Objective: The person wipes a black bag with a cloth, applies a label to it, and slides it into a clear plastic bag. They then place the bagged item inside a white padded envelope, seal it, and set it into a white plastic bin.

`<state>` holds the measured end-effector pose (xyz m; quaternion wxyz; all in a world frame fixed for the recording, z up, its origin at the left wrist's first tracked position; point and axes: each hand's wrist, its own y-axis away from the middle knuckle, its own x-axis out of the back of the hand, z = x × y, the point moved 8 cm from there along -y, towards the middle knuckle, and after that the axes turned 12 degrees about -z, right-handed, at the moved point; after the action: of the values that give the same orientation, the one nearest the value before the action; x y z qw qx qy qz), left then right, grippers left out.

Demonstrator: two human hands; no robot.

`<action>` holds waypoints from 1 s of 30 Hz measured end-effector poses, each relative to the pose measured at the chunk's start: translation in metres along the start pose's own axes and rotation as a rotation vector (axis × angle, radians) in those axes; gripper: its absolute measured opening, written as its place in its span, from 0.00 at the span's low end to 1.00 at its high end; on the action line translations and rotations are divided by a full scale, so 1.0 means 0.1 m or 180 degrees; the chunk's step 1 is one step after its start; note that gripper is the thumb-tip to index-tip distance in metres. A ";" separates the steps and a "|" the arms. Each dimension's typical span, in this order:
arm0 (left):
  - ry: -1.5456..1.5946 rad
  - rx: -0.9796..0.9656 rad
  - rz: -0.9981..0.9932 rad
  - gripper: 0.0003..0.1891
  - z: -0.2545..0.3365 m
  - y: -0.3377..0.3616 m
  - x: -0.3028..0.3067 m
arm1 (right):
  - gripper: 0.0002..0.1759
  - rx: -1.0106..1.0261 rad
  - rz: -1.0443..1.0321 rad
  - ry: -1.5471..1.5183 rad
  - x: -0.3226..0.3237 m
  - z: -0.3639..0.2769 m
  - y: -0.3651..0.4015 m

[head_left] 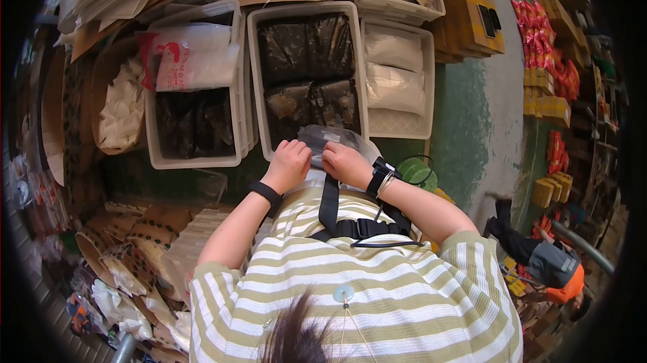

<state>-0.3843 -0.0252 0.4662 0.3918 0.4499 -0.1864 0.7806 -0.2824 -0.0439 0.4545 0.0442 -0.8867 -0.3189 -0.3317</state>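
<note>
Left hand (290,162): fingers curled and drawn together, tips tucked under, closed on the near left edge of the plastic bag; right hand (347,165): fingers bent, thumb and forefinger pinching the same bag a little to the right; the two hands near each other, a narrow gap between.

Plastic bag (331,135), clear to greyish, crumpled; lying between the hands at waist height, by the near end of the middle crate; contents, if any, not distinguishable; any lettering on it not to be made out.

Black wristband (266,193), left wrist; black strap (376,176) and pale bangles (387,186), right wrist; black belt (367,229) with side-release buckle, over a striped shirt (350,265), green and white.

Middle crate (255,60), white plastic, holding dark glossy packets (306,46); left crate (195,163), likewise with dark packets; lying across its far part, a white bag (212,60) with a red emblem and red lettering, too small to read surely; right crate (429,104), with pale flat packets (393,87).

Brown cartons (453,16), right of the crates, bearing two dark, phone-like objects (486,21); red packets (532,33), farther right, their print illegible; co-worker (556,265), lower right, in orange and grey.
</note>
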 end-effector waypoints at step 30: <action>0.0277 -0.0262 -0.0350 0.08 0.15 -0.16 -0.19 | 0.05 -0.0075 0.0177 -0.0068 0.07 0.00 0.15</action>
<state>-0.3579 -0.0335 0.4570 0.4600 0.4086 -0.1760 0.7684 -0.2693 -0.0524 0.4606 0.0396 -0.8992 -0.2906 -0.3246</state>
